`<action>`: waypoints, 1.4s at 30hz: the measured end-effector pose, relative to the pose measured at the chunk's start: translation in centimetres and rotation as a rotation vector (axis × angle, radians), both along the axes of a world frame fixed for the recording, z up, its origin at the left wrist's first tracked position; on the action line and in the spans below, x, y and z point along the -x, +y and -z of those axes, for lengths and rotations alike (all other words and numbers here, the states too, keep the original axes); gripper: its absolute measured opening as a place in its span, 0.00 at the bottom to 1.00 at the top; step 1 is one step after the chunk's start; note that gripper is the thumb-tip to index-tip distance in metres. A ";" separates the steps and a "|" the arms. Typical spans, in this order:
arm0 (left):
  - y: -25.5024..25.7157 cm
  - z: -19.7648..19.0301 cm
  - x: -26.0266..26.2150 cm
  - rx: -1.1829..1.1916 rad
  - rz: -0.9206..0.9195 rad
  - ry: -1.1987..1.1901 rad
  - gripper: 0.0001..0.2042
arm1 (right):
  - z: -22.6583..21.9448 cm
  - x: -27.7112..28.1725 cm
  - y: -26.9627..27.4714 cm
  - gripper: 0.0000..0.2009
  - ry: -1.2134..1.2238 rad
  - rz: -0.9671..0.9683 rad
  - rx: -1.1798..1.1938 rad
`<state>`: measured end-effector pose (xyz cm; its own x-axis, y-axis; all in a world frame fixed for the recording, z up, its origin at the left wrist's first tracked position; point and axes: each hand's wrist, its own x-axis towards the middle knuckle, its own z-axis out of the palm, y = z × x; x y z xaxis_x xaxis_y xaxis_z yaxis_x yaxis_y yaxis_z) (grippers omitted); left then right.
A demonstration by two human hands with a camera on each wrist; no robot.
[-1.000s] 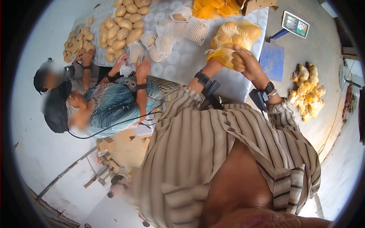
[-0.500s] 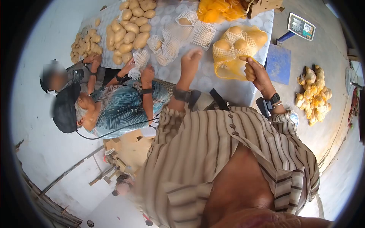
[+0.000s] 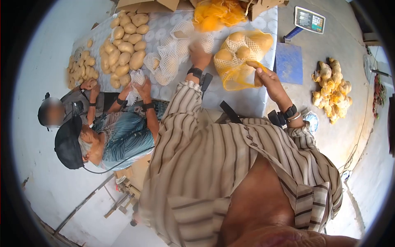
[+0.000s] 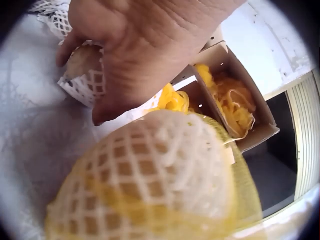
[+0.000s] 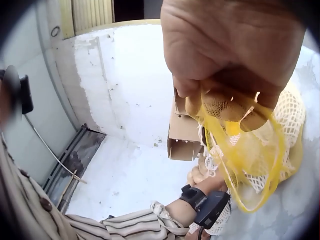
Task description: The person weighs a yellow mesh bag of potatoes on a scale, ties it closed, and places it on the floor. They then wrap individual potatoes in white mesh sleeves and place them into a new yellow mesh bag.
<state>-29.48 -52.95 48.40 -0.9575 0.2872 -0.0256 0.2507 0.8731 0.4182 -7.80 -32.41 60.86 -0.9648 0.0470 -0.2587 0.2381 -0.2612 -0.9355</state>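
Note:
My left hand [image 3: 199,57] reaches over the table to a potato in a white foam net [image 4: 86,75]. Thumb and fingers curl about its sides in the left wrist view. With my right hand [image 3: 271,84] I pinch the mouth of a yellow mesh bag [image 3: 236,82], whose rim hangs in an open loop in the right wrist view [image 5: 250,200]. Inside lie several potatoes [image 3: 242,52], some in white foam nets; the bag rests on the table near its right edge. More net-wrapped potatoes [image 3: 162,68] lie left of my left hand.
Bare potatoes [image 3: 123,53] are heaped further left on the patterned table [image 3: 247,101]. Two people work at that side, one handling a white foam net [image 3: 135,82]. Orange-yellow mesh bags [image 3: 216,14] and cardboard boxes [image 5: 185,135] stand behind. Filled bags [image 3: 333,90] and a scale [image 3: 309,19] are at right.
My left hand has left the yellow mesh bag and moved left and away from me to a net-wrapped potato. The right hand keeps holding the bag's mouth, which now hangs more open.

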 end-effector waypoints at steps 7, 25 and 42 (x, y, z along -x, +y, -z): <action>-5.6 -4.8 -2.3 -1.172 -0.189 -0.949 0.27 | 0.5 1.5 0.2 0.23 0.012 0.009 0.051; -1.9 -9.5 -12.9 -1.346 0.235 -1.232 0.35 | -4.1 3.0 -1.9 0.21 0.003 -0.090 -0.051; -1.9 -10.6 -13.3 -0.942 -0.018 -0.921 0.14 | -6.2 3.8 -7.3 0.18 0.156 -0.496 0.022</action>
<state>-16.18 -54.81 59.04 -0.7011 0.5408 -0.4648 -0.4595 0.1557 0.8744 -11.65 -39.68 67.08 -0.8968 -0.4297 -0.1055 0.1960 -0.1719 -0.9654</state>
